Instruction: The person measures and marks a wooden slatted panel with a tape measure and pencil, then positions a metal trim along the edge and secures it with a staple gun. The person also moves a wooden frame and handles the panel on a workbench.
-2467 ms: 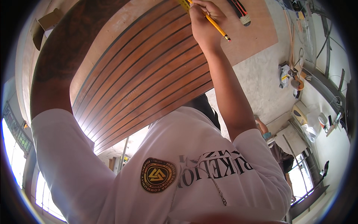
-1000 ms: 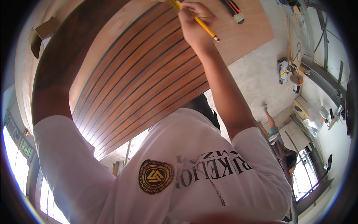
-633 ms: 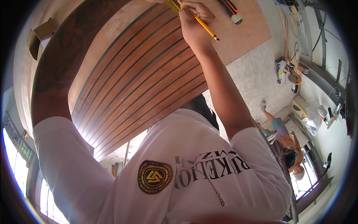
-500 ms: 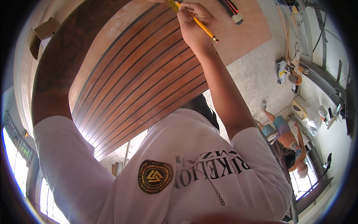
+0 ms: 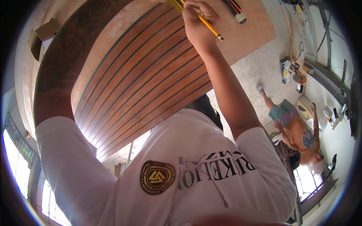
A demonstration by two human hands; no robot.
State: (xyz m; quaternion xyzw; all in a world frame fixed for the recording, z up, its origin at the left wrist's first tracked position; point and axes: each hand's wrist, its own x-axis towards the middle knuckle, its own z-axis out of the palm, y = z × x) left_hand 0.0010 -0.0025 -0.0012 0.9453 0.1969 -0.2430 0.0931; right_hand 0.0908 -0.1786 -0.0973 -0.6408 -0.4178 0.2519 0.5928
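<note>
My right hand [image 5: 200, 19] is closed around a yellow pencil [image 5: 211, 27], its eraser end pointing down and to the right. By its fingertips a yellow measuring tape blade [image 5: 176, 5] lies over the wooden panel [image 5: 151, 60], which has dark parallel grooves. Of my left hand [image 5: 159, 0] only a sliver shows at the top edge, close to the tape blade; its fingers are cut off from view. A red and black utility knife [image 5: 236, 12] rests on the plain board right of my right hand. The pencil's tip is hard to make out.
The plain plywood board [image 5: 252, 30] extends under and beyond the grooved panel. An open cardboard box [image 5: 46, 32] is at the far left. A power saw [image 5: 286, 71] stands on the floor at right, and another person [image 5: 298, 128] is beyond my right arm.
My right hand and the pencil have shifted very slightly right. The other person has moved right and turned, with an arm now stretched out.
</note>
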